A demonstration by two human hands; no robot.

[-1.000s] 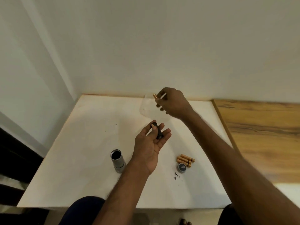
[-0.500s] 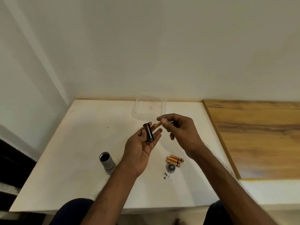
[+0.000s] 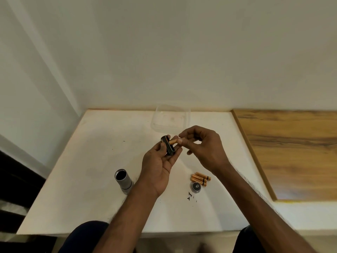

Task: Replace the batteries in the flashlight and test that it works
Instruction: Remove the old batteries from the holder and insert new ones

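Observation:
My left hand (image 3: 160, 162) cradles a black battery holder (image 3: 168, 147) in its fingers above the middle of the white table (image 3: 87, 161). My right hand (image 3: 202, 147) pinches a copper-coloured battery (image 3: 173, 142) whose tip touches the holder's upper end. The silver flashlight body (image 3: 123, 181) lies to the left with its dark open end facing up. Three more copper batteries (image 3: 200, 178) lie together to the right, and the round black end cap (image 3: 196, 186) sits just in front of them.
A clear plastic container (image 3: 171, 117) stands at the table's back edge against the wall. A wooden surface (image 3: 291, 148) adjoins the table on the right. Small dark specks (image 3: 190, 196) lie near the cap. My knees show below the front edge.
My right hand came back from the clear container with a battery and brought it to the holder. My left hand turned the holder more upright.

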